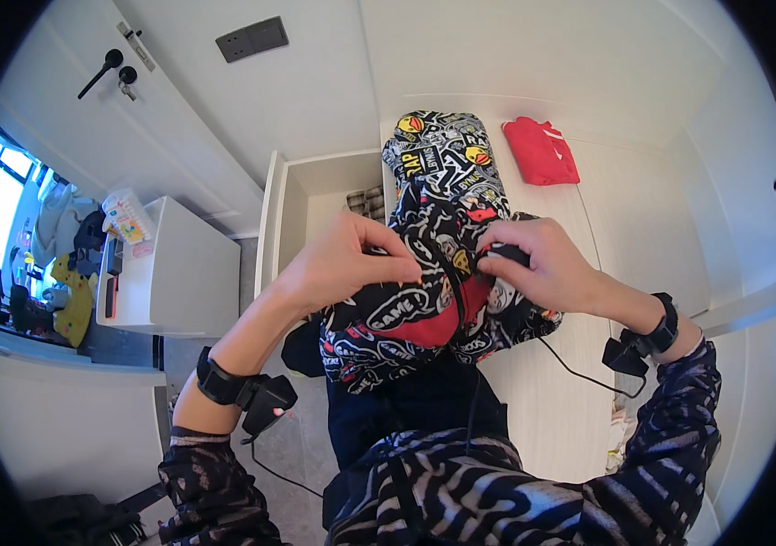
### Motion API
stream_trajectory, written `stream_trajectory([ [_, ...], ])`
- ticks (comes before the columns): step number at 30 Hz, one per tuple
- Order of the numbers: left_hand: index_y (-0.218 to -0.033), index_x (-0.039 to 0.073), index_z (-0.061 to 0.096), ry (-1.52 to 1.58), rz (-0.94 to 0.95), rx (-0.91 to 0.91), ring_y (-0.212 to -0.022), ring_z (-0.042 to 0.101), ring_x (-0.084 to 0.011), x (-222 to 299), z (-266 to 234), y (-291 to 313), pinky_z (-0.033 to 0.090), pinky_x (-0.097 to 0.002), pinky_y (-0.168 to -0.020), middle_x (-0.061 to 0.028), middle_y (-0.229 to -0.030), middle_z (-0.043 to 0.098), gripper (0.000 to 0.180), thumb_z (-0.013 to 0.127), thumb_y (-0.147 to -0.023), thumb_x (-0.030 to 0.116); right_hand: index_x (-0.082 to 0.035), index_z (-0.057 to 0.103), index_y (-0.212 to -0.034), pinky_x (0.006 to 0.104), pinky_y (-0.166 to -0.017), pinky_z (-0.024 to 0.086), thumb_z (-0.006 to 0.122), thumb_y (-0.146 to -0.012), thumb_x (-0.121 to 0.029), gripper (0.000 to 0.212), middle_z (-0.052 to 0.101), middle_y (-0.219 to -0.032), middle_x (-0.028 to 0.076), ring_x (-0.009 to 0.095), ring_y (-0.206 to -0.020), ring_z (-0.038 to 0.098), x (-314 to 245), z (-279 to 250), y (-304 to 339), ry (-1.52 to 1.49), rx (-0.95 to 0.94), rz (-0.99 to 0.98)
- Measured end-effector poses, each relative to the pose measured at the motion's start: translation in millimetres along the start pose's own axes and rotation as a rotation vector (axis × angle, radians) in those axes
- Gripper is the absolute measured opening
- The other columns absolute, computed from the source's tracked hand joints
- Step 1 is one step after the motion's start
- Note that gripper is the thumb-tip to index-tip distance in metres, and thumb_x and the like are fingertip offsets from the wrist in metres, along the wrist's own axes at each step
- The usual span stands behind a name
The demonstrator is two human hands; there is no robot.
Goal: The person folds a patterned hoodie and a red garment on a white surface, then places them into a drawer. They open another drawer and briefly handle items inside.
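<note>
A black jacket [388, 320] with a white and coloured cartoon print lies bunched over my lap, its red inside showing at the middle. My left hand [356, 259] pinches the cloth near the top on the left side, thumb against fingers. On the other side my right hand [542, 266] grips a dark edge of the same jacket with bent fingers. Just beyond, a folded garment [442, 150] with a similar print and yellow ducks rests on the pale wooden surface. A folded red garment [541, 152] sits farther right.
An open drawer [315, 182] with checked cloth inside stands left of the wooden surface [542, 400]. A white cabinet [187, 264] is farther left, below a door with a black handle [101, 73]. Black cables run from the bands on both my wrists.
</note>
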State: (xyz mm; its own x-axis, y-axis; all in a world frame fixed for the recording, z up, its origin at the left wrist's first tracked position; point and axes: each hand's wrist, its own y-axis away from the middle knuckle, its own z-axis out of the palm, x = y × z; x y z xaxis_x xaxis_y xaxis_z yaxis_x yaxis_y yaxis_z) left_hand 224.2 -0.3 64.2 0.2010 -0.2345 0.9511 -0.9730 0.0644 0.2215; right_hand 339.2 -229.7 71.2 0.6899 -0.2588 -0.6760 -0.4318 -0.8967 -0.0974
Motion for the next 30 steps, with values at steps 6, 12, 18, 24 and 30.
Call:
stream_trajectory([
  [6, -0.088, 0.000, 0.069, 0.120, 0.004, 0.080, -0.077, 0.060, -0.0077, -9.3, -9.3, -9.1, 0.047, -0.0210, -0.071, -0.0028, -0.081, 0.067, 0.012, 0.069, -0.079, 0.009, -0.004, 0.060, -0.094, 0.0270, -0.055, 0.039, 0.063, -0.084, -0.020, 0.019, 0.054, -0.064, 0.005, 0.012, -0.057, 0.049, 0.5, -7.8, -9.1, -0.186, -0.062, 0.141],
  [12, -0.090, 0.002, 0.070, -0.133, 0.160, 0.082, -0.074, 0.059, -0.0108, -18.0, -19.4, -17.7, 0.047, -0.0267, -0.066, -0.0064, -0.079, 0.067, 0.021, 0.073, -0.071, 0.011, -0.002, 0.061, -0.081, 0.0220, -0.059, 0.039, 0.062, -0.086, -0.017, 0.015, 0.053, -0.069, -0.002, 0.004, -0.065, 0.048, 13.5, -22.9, -25.8, -0.383, 0.132, 0.089],
  [18, -0.090, -0.002, 0.067, 0.213, 0.096, 0.809, -0.074, 0.064, -0.0152, 15.4, -151.1, 0.1, 0.052, -0.0282, -0.070, -0.0073, -0.080, 0.069, 0.024, 0.063, -0.086, 0.021, -0.002, 0.061, -0.096, 0.0213, -0.065, 0.047, 0.056, -0.091, -0.018, 0.018, 0.063, -0.081, 0.002, 0.008, -0.071, 0.058, 13.5, -104.1, -86.7, -0.651, 0.720, 0.125],
  [24, -0.097, -0.002, 0.057, 0.782, 0.036, 0.859, -0.080, 0.066, -0.0238, 43.3, -205.7, 70.8, 0.056, -0.0400, -0.074, -0.0147, -0.090, 0.066, 0.016, 0.055, -0.091, 0.013, -0.002, 0.055, -0.106, 0.0229, -0.060, 0.049, 0.049, -0.093, -0.008, 0.016, 0.063, -0.077, 0.006, 0.010, -0.066, 0.060, 4.8, -118.9, -139.2, -0.596, 0.509, -0.091],
  [30, -0.119, 0.004, 0.052, 0.658, 0.130, 1.113, -0.094, 0.061, -0.0252, 56.5, -123.1, 139.8, 0.053, -0.0444, -0.083, -0.0112, -0.106, 0.059, 0.026, 0.048, -0.094, 0.009, 0.001, 0.066, -0.090, 0.0219, -0.074, 0.049, 0.039, -0.086, 0.004, 0.027, 0.067, -0.088, 0.008, 0.011, -0.077, 0.062, -35.8, -83.1, -150.3, -0.514, 0.190, -0.186],
])
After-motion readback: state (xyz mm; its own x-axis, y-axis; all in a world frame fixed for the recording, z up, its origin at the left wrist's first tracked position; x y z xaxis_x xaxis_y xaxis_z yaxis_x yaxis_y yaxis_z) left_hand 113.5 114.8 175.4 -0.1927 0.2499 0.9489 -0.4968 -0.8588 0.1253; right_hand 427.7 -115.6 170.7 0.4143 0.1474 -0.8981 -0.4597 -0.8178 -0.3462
